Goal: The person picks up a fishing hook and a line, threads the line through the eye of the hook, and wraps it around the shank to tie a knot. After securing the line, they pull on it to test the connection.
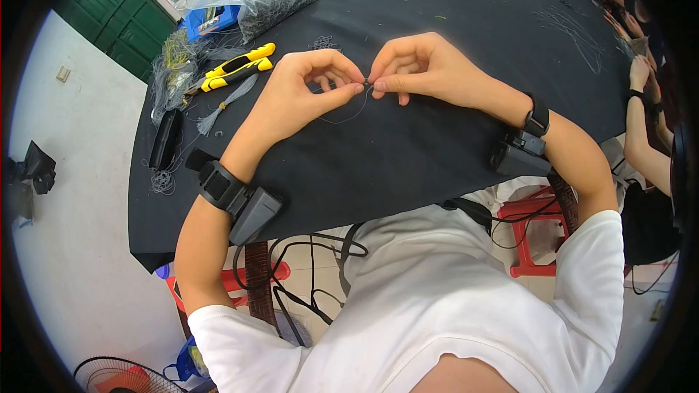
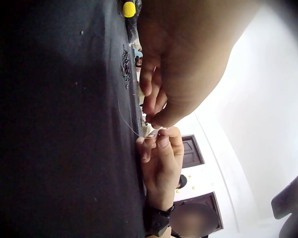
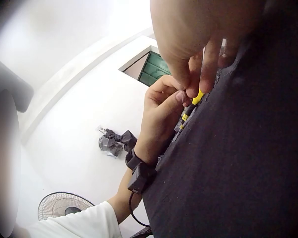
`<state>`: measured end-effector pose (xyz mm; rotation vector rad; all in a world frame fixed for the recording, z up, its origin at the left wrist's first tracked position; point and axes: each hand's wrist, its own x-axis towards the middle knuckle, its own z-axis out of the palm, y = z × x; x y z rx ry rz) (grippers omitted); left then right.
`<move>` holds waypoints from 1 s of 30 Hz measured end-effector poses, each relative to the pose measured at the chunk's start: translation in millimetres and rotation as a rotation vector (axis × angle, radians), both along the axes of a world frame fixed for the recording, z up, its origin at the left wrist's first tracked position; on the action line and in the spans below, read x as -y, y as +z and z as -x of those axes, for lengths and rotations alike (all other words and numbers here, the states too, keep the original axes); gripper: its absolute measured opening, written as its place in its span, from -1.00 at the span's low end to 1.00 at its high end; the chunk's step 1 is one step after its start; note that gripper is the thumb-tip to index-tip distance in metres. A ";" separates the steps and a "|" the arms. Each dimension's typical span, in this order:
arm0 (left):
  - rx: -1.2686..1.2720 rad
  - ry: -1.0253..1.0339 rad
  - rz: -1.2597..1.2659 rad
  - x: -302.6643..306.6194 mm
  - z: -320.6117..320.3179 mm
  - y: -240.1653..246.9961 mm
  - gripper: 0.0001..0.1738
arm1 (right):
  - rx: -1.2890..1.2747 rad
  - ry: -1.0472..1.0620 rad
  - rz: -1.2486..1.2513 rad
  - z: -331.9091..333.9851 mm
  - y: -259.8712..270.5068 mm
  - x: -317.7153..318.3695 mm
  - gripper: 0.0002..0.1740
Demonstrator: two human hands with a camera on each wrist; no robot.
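Black tablecloth [image 1: 408, 153] beneath; left hand [image 1: 295, 92] and right hand [image 1: 440, 69] pinch a fine filament [image 1: 342, 122] at their fingertips — likely light, springy, slippery, best held close to the working point.

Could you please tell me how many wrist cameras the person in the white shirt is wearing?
2: the left camera is strapped on behind the left hand, and the right camera behind the right hand.
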<state>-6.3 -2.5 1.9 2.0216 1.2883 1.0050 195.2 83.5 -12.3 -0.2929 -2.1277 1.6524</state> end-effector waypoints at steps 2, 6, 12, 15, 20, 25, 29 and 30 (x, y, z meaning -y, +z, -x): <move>-0.012 -0.002 -0.008 -0.4 0.5 -0.5 -0.89 | 0.000 0.002 0.008 0.0 -0.8 -0.4 -0.86; -0.013 -0.012 0.001 -0.4 0.7 0.3 -0.88 | 0.015 0.028 0.014 -0.7 -1.8 -2.7 -0.85; -0.046 -0.005 -0.041 -0.6 1.2 0.3 -0.87 | 0.016 0.042 0.024 -1.0 -1.8 -2.6 -0.84; -0.064 0.004 -0.047 -1.1 2.2 0.0 -0.88 | 0.022 0.033 0.021 -1.1 -1.2 -1.5 -0.85; -0.068 -0.004 0.022 0.8 1.4 2.1 -0.88 | 0.047 0.021 0.025 -1.0 0.6 -0.7 -0.85; -0.018 -0.015 0.030 -1.1 3.1 -0.7 -0.89 | 0.051 0.018 0.012 -1.1 2.3 0.3 -0.84; 0.028 -0.005 0.046 -0.8 2.0 -1.6 -0.89 | 0.048 0.016 0.008 -0.4 1.9 0.5 -0.84; 0.041 -0.002 0.052 -0.8 2.0 -1.9 -0.89 | 0.049 0.014 0.009 -0.2 1.6 0.4 -0.84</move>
